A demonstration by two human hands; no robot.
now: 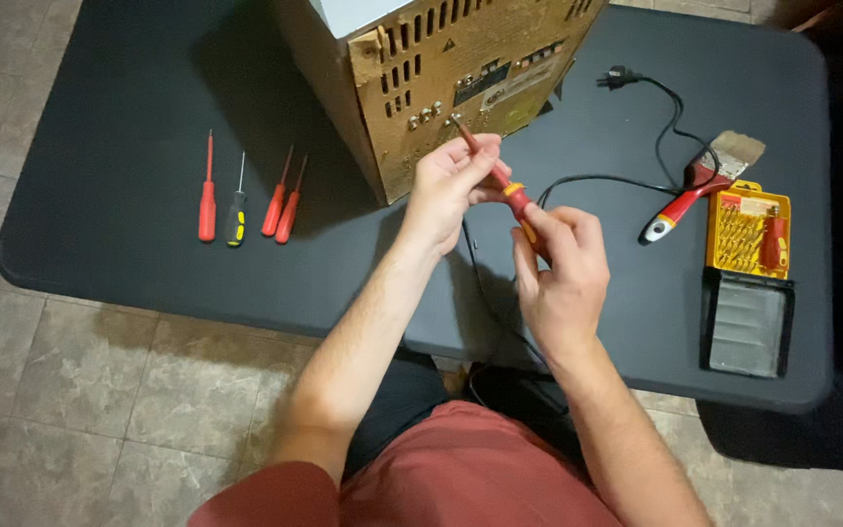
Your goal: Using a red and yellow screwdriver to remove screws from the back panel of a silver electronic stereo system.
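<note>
Head view: right hand (560, 265) grip wrapped tight around a red-handled screwdriver (501, 184); left hand (446, 185) pinches its shaft, tip at the wooden box's (461, 68) back panel.

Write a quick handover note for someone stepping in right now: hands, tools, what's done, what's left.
Right hand grips the red screwdriver by its handle; left hand steadies the shaft, tip at a screw on the wooden box back panel. Four spare screwdrivers lie left; paintbrush and open bit case lie right. Done: nothing visibly removed. Left: panel screws.
</note>
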